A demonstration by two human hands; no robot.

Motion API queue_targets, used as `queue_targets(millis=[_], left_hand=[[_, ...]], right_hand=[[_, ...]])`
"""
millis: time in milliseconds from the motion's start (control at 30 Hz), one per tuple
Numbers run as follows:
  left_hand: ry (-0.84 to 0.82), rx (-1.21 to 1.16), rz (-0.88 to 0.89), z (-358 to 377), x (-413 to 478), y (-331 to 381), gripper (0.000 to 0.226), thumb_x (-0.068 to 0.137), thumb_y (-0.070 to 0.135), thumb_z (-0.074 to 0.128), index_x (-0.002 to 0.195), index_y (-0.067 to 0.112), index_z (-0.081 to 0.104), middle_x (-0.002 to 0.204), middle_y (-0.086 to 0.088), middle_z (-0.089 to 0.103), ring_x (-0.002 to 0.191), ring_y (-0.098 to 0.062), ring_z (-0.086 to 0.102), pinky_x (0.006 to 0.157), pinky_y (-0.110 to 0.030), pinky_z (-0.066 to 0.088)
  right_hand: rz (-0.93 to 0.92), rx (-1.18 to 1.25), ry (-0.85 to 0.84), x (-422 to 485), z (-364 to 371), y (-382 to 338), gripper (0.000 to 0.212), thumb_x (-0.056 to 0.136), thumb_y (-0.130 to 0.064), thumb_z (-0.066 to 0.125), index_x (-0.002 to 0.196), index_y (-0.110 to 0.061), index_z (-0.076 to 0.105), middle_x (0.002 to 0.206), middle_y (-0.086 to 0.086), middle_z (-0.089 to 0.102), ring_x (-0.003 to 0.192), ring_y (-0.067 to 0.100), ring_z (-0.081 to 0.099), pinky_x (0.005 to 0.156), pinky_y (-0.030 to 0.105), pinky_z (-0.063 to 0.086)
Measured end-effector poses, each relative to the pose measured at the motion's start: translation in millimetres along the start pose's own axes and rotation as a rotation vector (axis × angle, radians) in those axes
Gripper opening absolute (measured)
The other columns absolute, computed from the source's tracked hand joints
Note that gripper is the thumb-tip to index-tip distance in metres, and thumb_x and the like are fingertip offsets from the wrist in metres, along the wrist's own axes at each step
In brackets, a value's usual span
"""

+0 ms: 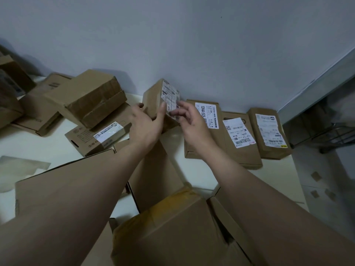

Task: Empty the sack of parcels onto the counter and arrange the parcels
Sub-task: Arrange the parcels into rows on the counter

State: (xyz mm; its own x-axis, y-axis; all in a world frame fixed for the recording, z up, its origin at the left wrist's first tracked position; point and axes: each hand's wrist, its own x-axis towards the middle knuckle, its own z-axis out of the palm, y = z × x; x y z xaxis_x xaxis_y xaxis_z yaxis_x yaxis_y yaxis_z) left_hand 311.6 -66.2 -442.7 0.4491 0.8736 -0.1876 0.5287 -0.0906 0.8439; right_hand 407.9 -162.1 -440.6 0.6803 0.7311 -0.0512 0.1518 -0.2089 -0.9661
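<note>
A small brown cardboard parcel (pixel 156 96) with a white label is tilted up near the wall, at the back of the white counter (pixel 38 146). My left hand (pixel 146 127) grips its near side, thumb on the label face. My right hand (pixel 190 123) is at the parcel's right edge, fingertips touching the label, fingers loosely spread. To the right, three flat labelled parcels (pixel 238 135) lie side by side in a row along the wall. No sack is visible.
A loose pile of bigger boxes (pixel 90 96) covers the counter's left part, with a labelled box (pixel 99 137) in front. Large cartons (pixel 172 223) lie near me under my arms. The counter's right edge (pixel 295 169) drops to a tiled floor; a metal rack (pixel 336 131) stands there.
</note>
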Motion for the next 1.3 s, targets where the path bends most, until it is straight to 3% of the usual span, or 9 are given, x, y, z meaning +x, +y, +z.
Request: queue_targets(millis=[133,267,467,600,733,867,1000,1100,1300], left_hand=[[-0.048,-0.040,-0.048,6.1,5.6,4.8,0.066,0.089,0.066,0.042,0.133,0.015,0.041,0.133,-0.011,0.052,0.119,-0.031,0.053,0.100,-0.042,0.041],[-0.065,0.295,-0.023,11.8,6.2,7.3,0.058,0.096,0.054,0.030,0.125,0.010,0.055,0.127,-0.017,0.059,0.120,-0.039,0.049,0.098,-0.043,0.039],[-0.075,0.331,0.069,11.9,-4.8,9.6,0.069,0.098,0.056,0.032,0.154,0.017,0.017,0.144,-0.012,0.049,0.135,-0.036,0.040,0.112,-0.047,0.025],[-0.015,0.449,0.136,9.0,-38.9,17.3,0.076,0.093,0.050,0.049,0.153,0.015,0.018,0.151,-0.016,0.036,0.142,-0.034,0.026,0.117,-0.050,0.015],[-0.183,0.543,0.152,10.1,-92.4,26.7,0.070,0.092,0.049,0.051,0.151,0.021,0.024,0.155,-0.015,0.027,0.144,-0.034,0.020,0.118,-0.049,0.014],[-0.365,0.669,0.151,3.2,-143.6,33.0,0.066,0.092,0.064,0.040,0.146,0.026,0.036,0.147,-0.015,0.040,0.136,-0.036,0.034,0.110,-0.049,0.025],[-0.614,0.720,0.035,-11.5,-167.7,28.6,0.101,0.069,0.092,0.031,0.146,0.027,0.036,0.147,-0.006,0.046,0.134,-0.033,0.041,0.108,-0.050,0.035],[-0.744,0.755,0.049,-24.2,-181.8,26.7,0.110,0.065,0.085,0.055,0.151,0.023,0.025,0.151,-0.006,0.041,0.135,-0.031,0.041,0.109,-0.047,0.036],[-0.696,0.891,0.070,-43.4,-202.9,33.1,0.114,0.053,0.072,0.078,0.148,0.034,0.027,0.145,-0.002,0.044,0.129,-0.033,0.041,0.105,-0.046,0.041]], right_hand=[[-0.063,-0.090,0.161,1.8,-2.0,-11.4,0.043,0.095,0.001,0.049,0.136,-0.011,0.045,0.130,0.002,0.050,0.120,0.012,0.053,0.099,0.015,0.044],[-0.031,-0.286,0.077,1.1,-4.2,-6.3,0.038,0.094,-0.006,0.052,0.131,-0.017,0.057,0.134,0.002,0.055,0.119,0.018,0.056,0.103,0.031,0.046],[-0.056,-0.278,0.117,-12.8,-14.0,-5.1,0.041,0.095,-0.005,0.050,0.134,-0.014,0.053,0.141,0.000,0.051,0.133,0.016,0.045,0.114,0.035,0.035],[0.037,-0.327,0.245,-46.7,-43.7,-11.1,0.037,0.095,-0.009,0.052,0.130,-0.020,0.056,0.135,-0.003,0.055,0.126,0.013,0.050,0.102,0.027,0.042],[0.164,-0.348,0.237,-98.0,-72.1,-15.8,0.034,0.096,-0.009,0.054,0.129,-0.016,0.057,0.130,-0.001,0.059,0.117,0.013,0.055,0.099,0.027,0.045],[0.422,-0.438,0.036,-154.9,-104.2,-21.4,0.042,0.094,-0.032,0.060,0.132,-0.017,0.054,0.131,0.001,0.059,0.117,0.018,0.057,0.095,0.033,0.047],[0.680,-0.685,-0.432,-210.8,-131.4,-17.7,0.103,0.068,-0.068,0.071,0.151,-0.030,0.023,0.151,0.000,0.038,0.132,0.024,0.044,0.103,0.037,0.040],[0.648,-0.870,-0.508,-237.5,-132.8,-1.1,0.122,0.064,-0.062,0.078,0.155,-0.028,0.004,0.158,0.004,0.021,0.140,0.027,0.032,0.113,0.044,0.033],[0.551,-0.717,-0.277,-259.0,-142.1,-7.4,0.068,0.085,-0.035,0.064,0.146,-0.027,0.034,0.136,0.001,0.052,0.115,0.023,0.055,0.094,0.036,0.049]])
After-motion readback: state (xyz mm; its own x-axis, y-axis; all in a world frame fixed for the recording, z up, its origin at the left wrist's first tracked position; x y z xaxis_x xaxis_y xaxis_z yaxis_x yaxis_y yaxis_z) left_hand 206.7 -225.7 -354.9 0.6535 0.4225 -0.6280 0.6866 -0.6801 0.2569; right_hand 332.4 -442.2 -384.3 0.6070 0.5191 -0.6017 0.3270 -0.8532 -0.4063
